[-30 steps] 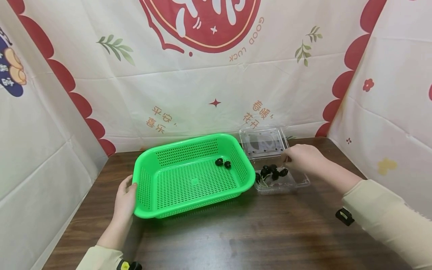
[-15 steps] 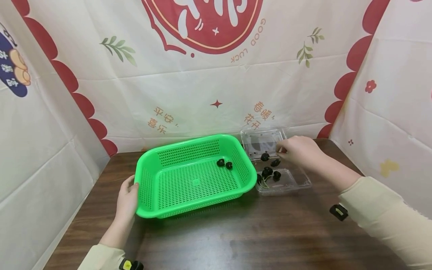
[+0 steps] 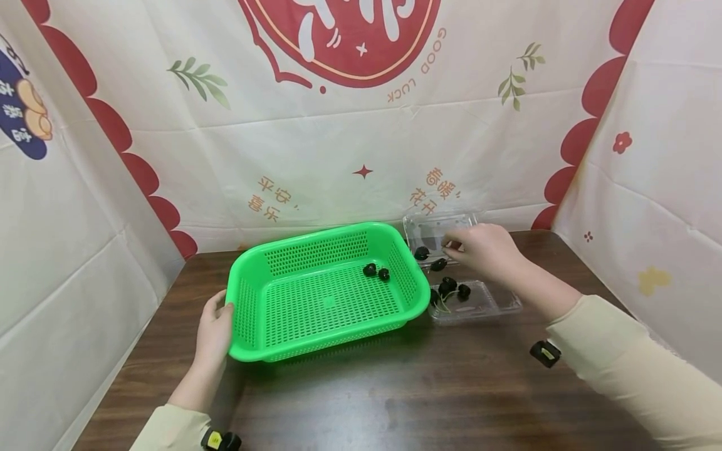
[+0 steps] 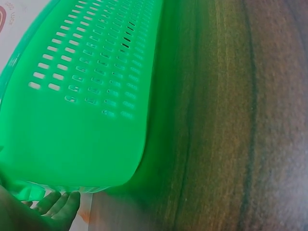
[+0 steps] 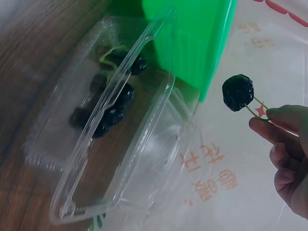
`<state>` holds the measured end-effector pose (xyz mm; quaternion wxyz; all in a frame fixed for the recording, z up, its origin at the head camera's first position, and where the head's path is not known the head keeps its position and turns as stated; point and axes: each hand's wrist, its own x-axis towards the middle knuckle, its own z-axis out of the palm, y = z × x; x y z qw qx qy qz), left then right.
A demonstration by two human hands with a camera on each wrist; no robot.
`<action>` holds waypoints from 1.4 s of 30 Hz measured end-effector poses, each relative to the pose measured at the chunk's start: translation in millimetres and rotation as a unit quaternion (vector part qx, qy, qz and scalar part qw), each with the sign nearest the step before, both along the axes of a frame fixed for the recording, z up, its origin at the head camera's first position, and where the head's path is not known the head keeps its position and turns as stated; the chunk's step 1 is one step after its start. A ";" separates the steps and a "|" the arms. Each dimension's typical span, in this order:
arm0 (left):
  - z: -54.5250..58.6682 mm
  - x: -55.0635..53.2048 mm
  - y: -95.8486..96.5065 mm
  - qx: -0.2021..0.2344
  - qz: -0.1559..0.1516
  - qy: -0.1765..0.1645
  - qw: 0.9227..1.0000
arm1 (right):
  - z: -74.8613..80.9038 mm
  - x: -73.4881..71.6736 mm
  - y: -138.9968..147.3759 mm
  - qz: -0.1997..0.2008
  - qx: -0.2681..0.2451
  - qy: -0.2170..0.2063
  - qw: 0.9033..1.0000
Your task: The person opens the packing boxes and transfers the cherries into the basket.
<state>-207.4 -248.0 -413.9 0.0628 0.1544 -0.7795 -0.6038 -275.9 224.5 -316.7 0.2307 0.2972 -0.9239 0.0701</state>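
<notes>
My right hand (image 3: 482,247) is raised over the clear plastic box and pinches the green stems of a pair of dark cherries (image 3: 438,265) between thumb and fingertips. The cherries hang to the left of the fingers; in the right wrist view a dark cherry (image 5: 237,92) shows with two stems. Several more dark cherries (image 3: 448,286) lie inside the hinged clear box (image 3: 479,304), its lid (image 3: 420,232) tipped back. At the left end of a green perforated basket (image 3: 327,313), my left hand (image 3: 214,326) grips the rim, thumb on top. Two cherries (image 3: 370,270) sit in the basket's far right part.
The basket and box stand side by side on a dark wooden table (image 3: 361,401). A printed cloth backdrop (image 3: 316,150) rises behind the table and along both sides. The box's left edge is partly hidden behind the basket rim.
The right hand has lifted the pair of cherries out of the box by their stems and moved left toward the basket. The left hand keeps its grip on the rim.
</notes>
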 end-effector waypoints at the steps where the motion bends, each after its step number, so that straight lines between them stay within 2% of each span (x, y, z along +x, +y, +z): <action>1: 0.3 0.0 0.2 -0.001 0.000 0.000 1.000 | -0.3 0.0 -1.6 0.003 -0.004 0.004 1.000; 6: 1.2 0.1 1.2 0.002 0.000 -0.004 1.000 | -0.3 1.9 -10.3 0.015 -0.014 0.004 1.000; 15: 1.9 0.5 2.3 -0.001 -0.005 -0.008 1.000 | -6.1 2.0 -25.8 0.004 -0.033 -0.042 0.999; 18: 1.7 0.1 2.7 -0.001 -0.007 -0.008 1.000 | -8.1 -0.4 -31.1 0.013 -0.036 -0.053 0.998; 23: 2.6 1.1 2.1 -0.005 -0.004 -0.009 1.000 | -13.0 -7.1 -41.9 0.035 -0.042 -0.049 0.997; 28: 3.6 1.7 1.1 -0.004 -0.002 -0.008 1.000 | -19.3 -11.7 -51.6 0.031 -0.050 -0.064 0.996; 42: 3.0 1.9 1.0 -0.001 0.002 -0.007 1.000 | -39.9 -18.1 -70.0 0.022 -0.026 -0.099 0.995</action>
